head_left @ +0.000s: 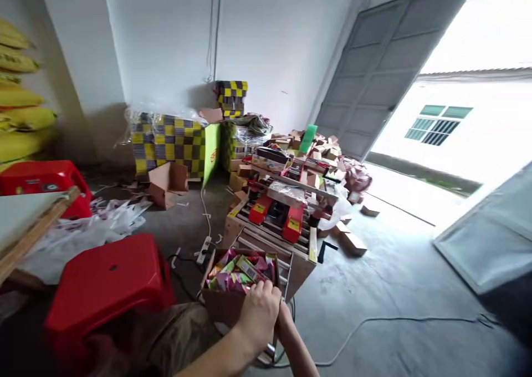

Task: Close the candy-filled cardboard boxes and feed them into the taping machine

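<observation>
An open cardboard box point(226, 305) full of shiny, colourful snack packets point(241, 270) stands in front of me at the near end of a roller conveyor point(284, 271). My left hand point(262, 305) is closed over the box's near right corner, with its fingers curled at the rim. Right beside it, my right hand point(283, 317) is against the outside of the same corner. Its fingers are mostly hidden behind the left hand and the box. A green-and-yellow packet point(249, 269) lies on top of the others.
A box-taping machine point(276, 216) with red parts sits beyond the box. Red stools point(108, 277) stand at left. Cardboard pieces point(320, 149) are heaped behind the machine. A cable point(374, 321) crosses the floor at right, and a power strip point(203, 250) lies left of the conveyor.
</observation>
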`<state>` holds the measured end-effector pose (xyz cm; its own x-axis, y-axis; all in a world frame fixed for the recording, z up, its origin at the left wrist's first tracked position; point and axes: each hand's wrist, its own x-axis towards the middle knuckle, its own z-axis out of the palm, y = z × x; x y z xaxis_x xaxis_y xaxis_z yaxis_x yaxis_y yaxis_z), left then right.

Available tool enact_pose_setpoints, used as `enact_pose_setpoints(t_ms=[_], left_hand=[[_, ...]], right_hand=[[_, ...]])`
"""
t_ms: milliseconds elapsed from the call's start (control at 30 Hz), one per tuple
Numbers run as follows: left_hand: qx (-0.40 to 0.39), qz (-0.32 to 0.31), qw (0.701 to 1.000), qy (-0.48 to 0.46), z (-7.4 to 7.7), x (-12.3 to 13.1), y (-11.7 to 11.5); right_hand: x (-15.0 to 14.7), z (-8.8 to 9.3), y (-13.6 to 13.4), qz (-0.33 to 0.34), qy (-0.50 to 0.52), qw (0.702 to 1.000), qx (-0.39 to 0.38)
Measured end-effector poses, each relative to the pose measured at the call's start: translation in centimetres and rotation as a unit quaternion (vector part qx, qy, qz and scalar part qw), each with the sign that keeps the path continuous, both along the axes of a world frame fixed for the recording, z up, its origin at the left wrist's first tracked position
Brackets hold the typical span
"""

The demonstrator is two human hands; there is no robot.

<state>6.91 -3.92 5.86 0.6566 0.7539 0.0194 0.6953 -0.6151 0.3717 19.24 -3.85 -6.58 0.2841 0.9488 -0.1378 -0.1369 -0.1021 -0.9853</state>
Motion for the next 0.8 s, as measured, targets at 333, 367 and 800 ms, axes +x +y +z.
enact_pose_setpoints(t_ms=[333,367,800], left_hand=[[0.241,0.104,0.925,-0.276,-6.1,-3.9,0.7],[0.244,0.156,0.914,-0.284,-6.5,-5.7,1.5],[-0.189,-0.024,0.966,-0.178,-3.1,-9.7,6.4]], right_hand=[[5.5,6.0,-1.6,0.038,-0.007,0.999,0.008],[5.3,6.5,-1.4,0.061,-0.011,0.998,0.011],[4.2,10.6,1.4,0.411,-0.273,0.868,-0.057]])
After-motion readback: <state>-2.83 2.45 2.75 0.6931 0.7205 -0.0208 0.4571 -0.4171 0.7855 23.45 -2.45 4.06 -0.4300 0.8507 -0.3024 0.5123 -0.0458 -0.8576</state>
